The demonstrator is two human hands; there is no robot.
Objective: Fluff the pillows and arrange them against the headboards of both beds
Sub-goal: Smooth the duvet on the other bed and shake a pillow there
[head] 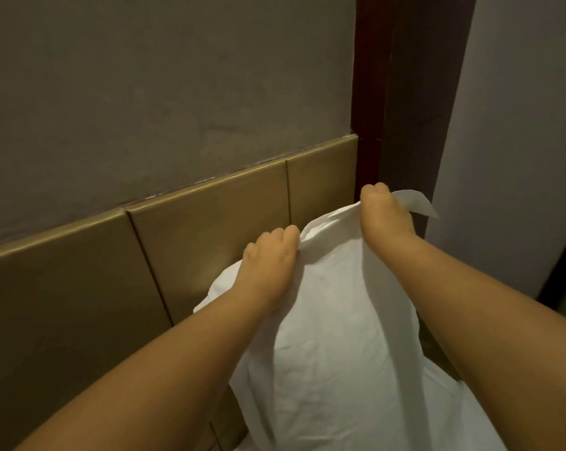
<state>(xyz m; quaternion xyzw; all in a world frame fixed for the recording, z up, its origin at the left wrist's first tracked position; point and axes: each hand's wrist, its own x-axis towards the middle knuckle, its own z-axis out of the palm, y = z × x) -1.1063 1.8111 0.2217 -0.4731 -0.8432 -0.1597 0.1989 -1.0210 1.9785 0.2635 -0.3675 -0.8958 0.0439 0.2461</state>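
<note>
The left hand and right hand clamp the pillow before tan headboard, grey wall above.

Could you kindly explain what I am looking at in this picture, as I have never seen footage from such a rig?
There is no machine here: a person wears one camera on the head, which looks forward and down, so you see their own two bare arms reaching out. The left hand and the right hand both grip the top edge of a white pillow, with the fingers curled over the cloth. The pillow stands upright in front of a tan panelled headboard. Above that is a grey wall, and to the right a dark wooden post. The bed itself is hardly in view.
</note>
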